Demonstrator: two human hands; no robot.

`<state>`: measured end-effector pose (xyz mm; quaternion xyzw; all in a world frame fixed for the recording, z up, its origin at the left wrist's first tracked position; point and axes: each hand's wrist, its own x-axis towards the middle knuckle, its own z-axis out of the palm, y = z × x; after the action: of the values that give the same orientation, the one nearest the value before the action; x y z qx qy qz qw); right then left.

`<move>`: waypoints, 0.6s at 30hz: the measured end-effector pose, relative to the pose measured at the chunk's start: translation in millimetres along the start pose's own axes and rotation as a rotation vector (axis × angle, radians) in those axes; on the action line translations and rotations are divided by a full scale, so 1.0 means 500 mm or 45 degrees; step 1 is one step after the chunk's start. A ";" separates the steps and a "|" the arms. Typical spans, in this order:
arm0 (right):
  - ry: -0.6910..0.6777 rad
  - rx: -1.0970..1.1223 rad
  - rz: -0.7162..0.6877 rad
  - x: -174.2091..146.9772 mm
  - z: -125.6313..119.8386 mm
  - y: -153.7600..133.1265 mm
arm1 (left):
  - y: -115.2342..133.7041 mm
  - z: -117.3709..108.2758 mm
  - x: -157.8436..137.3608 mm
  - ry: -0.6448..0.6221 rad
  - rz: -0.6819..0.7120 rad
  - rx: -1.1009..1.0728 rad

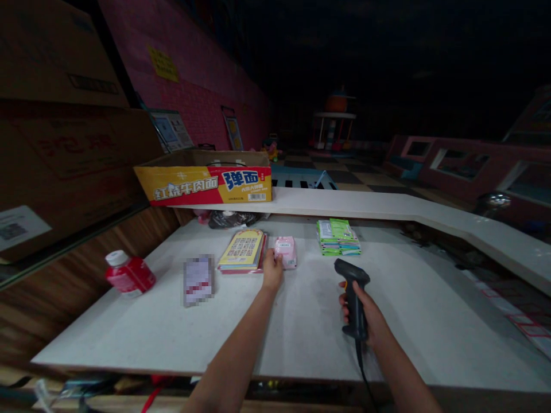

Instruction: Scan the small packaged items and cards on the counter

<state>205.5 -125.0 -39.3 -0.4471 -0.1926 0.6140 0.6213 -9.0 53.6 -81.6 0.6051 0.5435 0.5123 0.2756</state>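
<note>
My right hand [365, 310] is wrapped around the handle of a dark grey barcode scanner [353, 298], its head pointing up and to the left. A cable runs down from the scanner's base. Beside the booklets, my left hand [272, 271] pinches the near left edge of a small pink packet [285, 248] with a white label. Just left of that hand lies a stack of yellow-topped booklets [241, 250]. Farther right sits a pile of green packets [338, 236], apart from both hands.
On the white counter [163, 332] are a red bottle [130, 274] with a white cap and a pixelated flat item [198, 279]. A yellow-and-red cardboard box [206, 184] rests on the raised ledge [344, 201]. Large brown cartons [81, 166] stand at left.
</note>
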 end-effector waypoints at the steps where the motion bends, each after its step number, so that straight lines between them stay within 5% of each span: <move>1: -0.004 -0.060 0.005 -0.008 0.012 -0.001 | 0.001 0.000 -0.001 -0.005 0.019 -0.002; 8: -0.080 -0.428 0.015 -0.070 0.078 0.020 | 0.011 -0.004 -0.006 0.006 0.016 -0.027; 18: -0.056 -0.607 -0.054 -0.091 0.108 0.026 | 0.028 -0.005 -0.010 0.049 -0.023 0.091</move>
<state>147.7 -152.2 -7.0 -0.5635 -0.3549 0.5474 0.5069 -5.6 44.9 -69.7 0.5997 0.5722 0.5014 0.2480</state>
